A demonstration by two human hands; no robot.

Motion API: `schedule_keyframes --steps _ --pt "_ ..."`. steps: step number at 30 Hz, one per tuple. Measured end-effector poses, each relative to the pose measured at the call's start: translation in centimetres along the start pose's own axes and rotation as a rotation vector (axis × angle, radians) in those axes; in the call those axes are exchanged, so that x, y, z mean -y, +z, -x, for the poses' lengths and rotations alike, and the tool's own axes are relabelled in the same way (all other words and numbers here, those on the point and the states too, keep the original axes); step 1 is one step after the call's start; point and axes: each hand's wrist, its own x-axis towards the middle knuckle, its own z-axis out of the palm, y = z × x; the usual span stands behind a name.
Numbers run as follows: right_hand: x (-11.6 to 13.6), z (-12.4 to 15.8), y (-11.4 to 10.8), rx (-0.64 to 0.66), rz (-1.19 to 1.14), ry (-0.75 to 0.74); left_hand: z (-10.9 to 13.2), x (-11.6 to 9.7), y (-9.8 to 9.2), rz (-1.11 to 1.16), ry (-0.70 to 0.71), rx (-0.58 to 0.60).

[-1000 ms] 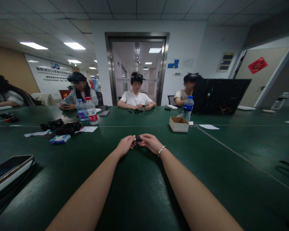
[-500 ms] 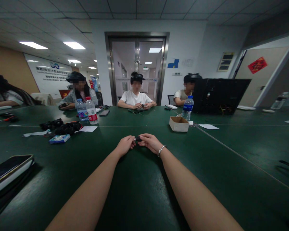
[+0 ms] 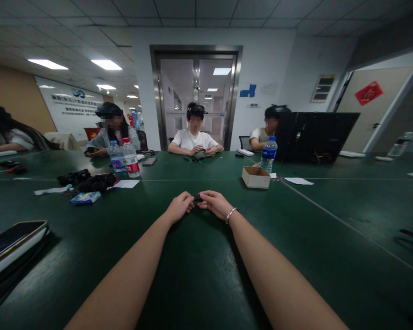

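Note:
A small black object [image 3: 197, 198] sits between my two hands, just above the green table [image 3: 192, 266]; it is too small and too covered by fingers to tell its kind. My right hand [image 3: 215, 203], with a silver bracelet [image 3: 230, 215] at the wrist, pinches it between thumb and fingers. From the other side, my left hand [image 3: 180, 207] has its fingers closed at the object's left end. Both forearms reach forward, nearly straight.
An open cardboard box [image 3: 256, 178] and a water bottle [image 3: 268, 155] stand ahead to the right. Two bottles [image 3: 131, 158], black gear [image 3: 96, 182] and a blue-white packet [image 3: 85, 198] are ahead left. A phone [image 3: 13, 243] lies near left. Several people sit opposite, beside a black monitor [image 3: 316, 137].
My hands stay in nearly the same place, with the black object turned only slightly between the fingers. The person opposite has shifted their hands a little.

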Motion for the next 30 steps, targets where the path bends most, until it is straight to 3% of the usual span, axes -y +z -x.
schedule_keyframes --steps 30 --pt "0.02 0.03 0.19 -0.013 0.004 -0.001 0.09 0.13 -0.07 -0.032 0.043 0.017"
